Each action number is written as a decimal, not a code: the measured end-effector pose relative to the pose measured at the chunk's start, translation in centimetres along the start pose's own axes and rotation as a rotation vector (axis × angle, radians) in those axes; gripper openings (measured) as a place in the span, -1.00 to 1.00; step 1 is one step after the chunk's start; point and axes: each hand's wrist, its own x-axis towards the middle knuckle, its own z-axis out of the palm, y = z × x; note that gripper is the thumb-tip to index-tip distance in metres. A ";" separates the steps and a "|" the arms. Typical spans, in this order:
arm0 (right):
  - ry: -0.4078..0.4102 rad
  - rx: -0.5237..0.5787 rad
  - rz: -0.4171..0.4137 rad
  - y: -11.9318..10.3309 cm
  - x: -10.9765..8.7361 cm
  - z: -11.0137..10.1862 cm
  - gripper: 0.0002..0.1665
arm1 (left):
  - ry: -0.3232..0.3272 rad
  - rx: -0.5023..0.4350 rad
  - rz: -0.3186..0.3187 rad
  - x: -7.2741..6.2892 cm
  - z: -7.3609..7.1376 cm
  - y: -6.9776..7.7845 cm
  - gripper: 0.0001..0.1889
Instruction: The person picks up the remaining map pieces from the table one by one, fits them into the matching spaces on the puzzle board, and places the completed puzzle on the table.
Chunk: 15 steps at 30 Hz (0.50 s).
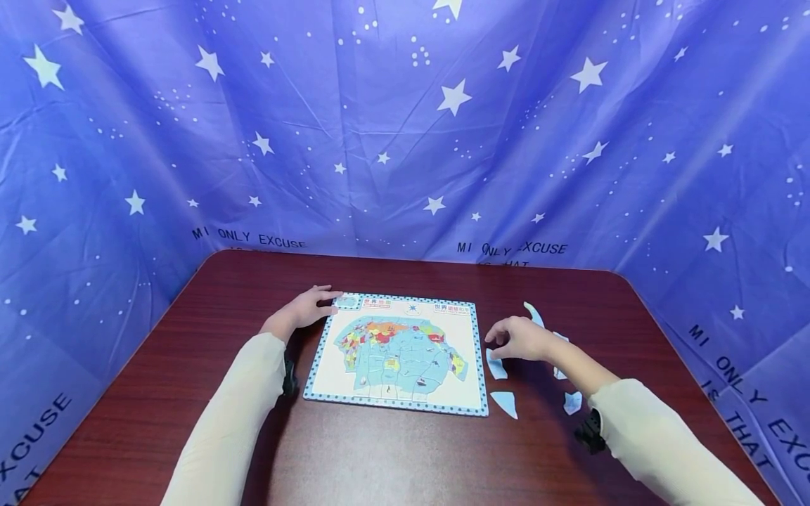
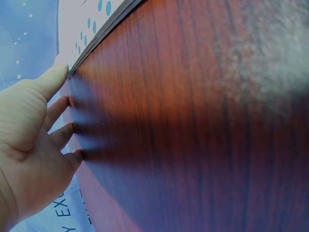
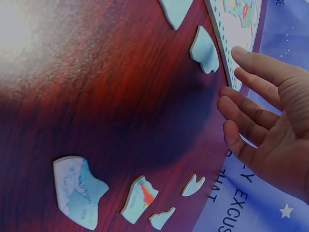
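Reddish-brown table [image 1: 380, 464] bears the puzzle board [image 1: 392, 407]; left hand [image 1: 308, 306], fingers spread, touches its far left corner; right hand [image 1: 520, 339], fingers loosely bent and empty, hovers near a pale-blue piece [image 1: 497, 367] beside the board; pinching opposite edges should lift it cleanly.

A glossy, reddish-brown wood-grained table [image 1: 342, 457] with rounded far corners reflects pale light near its front. Behind it and along both sides hangs a creased blue-violet fabric curtain [image 1: 304, 91], printed with white five-pointed stars [image 1: 453, 98], small white dots [image 1: 420, 56] and black capital lettering [image 1: 512, 248].
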 end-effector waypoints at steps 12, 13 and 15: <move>-0.040 -0.002 0.009 0.3 -0.4 0.8 -0.51 | -0.032 -0.008 0.011 -0.2 -0.2 0.0 -0.46; -0.041 -0.003 0.008 0.3 -0.5 0.8 -0.50 | -0.030 -0.008 0.012 -0.1 -0.2 0.0 -0.46; -0.042 0.000 0.006 0.3 -0.5 0.9 -0.49 | -0.027 -0.009 0.012 -0.1 -0.2 0.0 -0.46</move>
